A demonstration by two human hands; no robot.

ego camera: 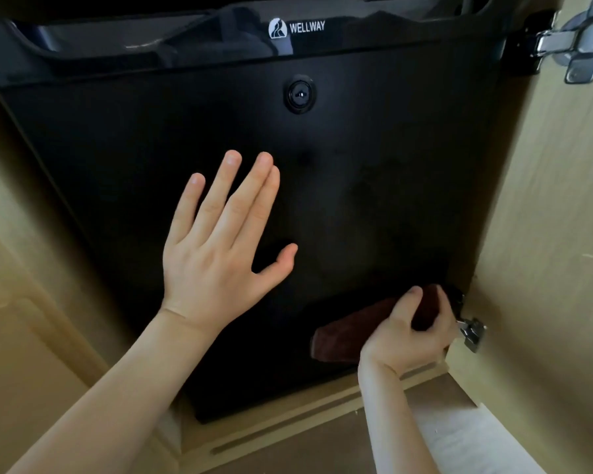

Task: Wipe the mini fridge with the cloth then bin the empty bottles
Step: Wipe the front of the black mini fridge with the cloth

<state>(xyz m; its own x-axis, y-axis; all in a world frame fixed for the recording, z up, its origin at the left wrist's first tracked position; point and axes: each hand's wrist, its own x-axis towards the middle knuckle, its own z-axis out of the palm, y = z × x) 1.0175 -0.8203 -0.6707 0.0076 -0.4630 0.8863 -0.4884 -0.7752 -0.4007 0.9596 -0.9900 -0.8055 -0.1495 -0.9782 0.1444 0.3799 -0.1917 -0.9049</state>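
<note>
- The glossy black mini fridge sits inside a pale wooden cabinet, its flat door facing the camera
- The pale wooden cabinet door stands open to the right of the fridge
- The left hand is spread over the middle of the fridge door with straight fingers, its grip released and empty; whether the palm touches the door cannot be told
- The right hand is low at the door's right corner, its grip grasping the cloth
- The folded dark reddish-brown cloth lies against the lower right of the fridge door, sticking out leftward from the right hand
- A silver metal upper hinge sits at the top right
- A white WELLWAY logo marks the door's top, with a round black lock below it
- A small silver lower hinge is just beside the right hand
</note>
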